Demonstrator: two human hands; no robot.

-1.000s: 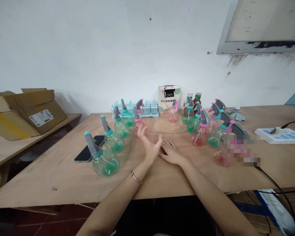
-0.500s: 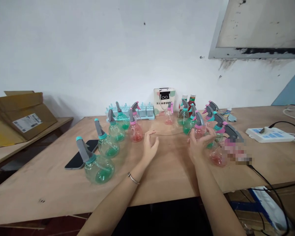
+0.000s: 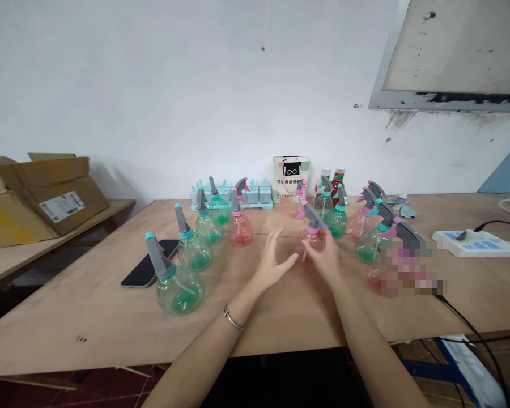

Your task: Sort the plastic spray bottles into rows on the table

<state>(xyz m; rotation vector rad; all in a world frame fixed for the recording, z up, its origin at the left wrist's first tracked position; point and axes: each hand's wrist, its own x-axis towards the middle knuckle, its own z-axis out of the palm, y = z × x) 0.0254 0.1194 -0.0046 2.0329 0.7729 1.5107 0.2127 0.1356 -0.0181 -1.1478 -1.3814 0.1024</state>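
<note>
My right hand (image 3: 323, 255) is closed around the body of a pink spray bottle (image 3: 313, 230) with a grey trigger head. To its left my left hand (image 3: 276, 262) is open, thumb apart from the fingers, near that bottle but apart from it. Left of my hands stand several green spray bottles (image 3: 179, 292) and a pink spray bottle (image 3: 242, 229). On the right is another group, including a green bottle (image 3: 335, 220) and a second green bottle (image 3: 372, 243). Whether the held bottle touches the table is unclear.
At the back are a light-blue mould tray (image 3: 259, 195), a paper bag (image 3: 281, 175) and red-liquid bottles (image 3: 338, 180). A phone (image 3: 140, 272) lies behind the left bottles. A power strip (image 3: 476, 245) with cables is at right, a cardboard box (image 3: 63, 198) at far left.
My right hand has moved left from the right-hand group, bringing the pink spray bottle to the middle. My left hand has shifted slightly right and its fingers have straightened. The view has tilted slightly.
</note>
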